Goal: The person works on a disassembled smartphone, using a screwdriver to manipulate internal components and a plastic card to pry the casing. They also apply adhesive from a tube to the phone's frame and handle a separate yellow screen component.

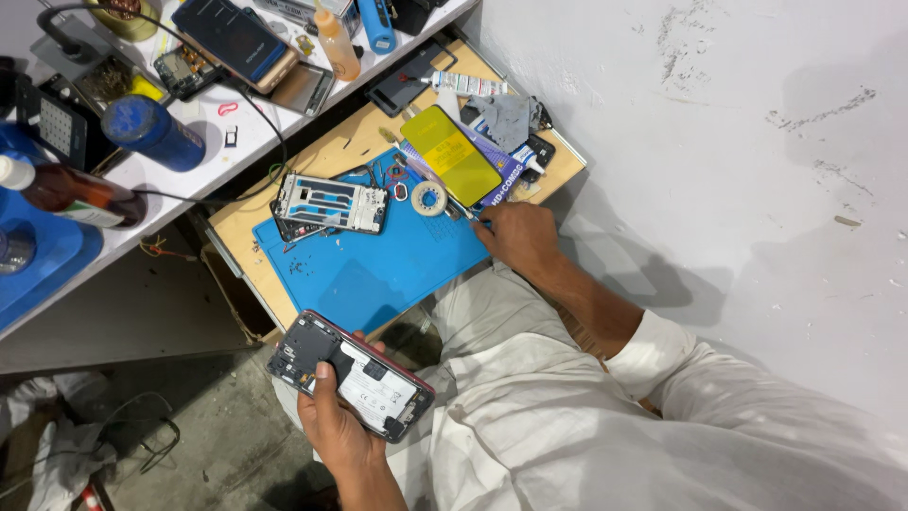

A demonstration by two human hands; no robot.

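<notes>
Black and white in its opened back, the phone (351, 376) lies across my left hand (333, 416), held low and near, off the worktop (340, 142) and over my lap. My fingers curl under the phone and close round its edges, and my thumb (324, 377) presses on its exposed inside; the grip is firm.

My right hand (517, 237) rests at the right edge of the blue mat (378, 270), well apart from the phone. It is nearly closed, fingertips pinched on a thin metal tool (463, 212); whether it is lifted I cannot tell.

On the mat, far from the phone, lies a bare phone frame (331, 202), with a small roll of tape (428, 198) to its right. A yellow panel (450, 154) lies just beyond the tape.
</notes>
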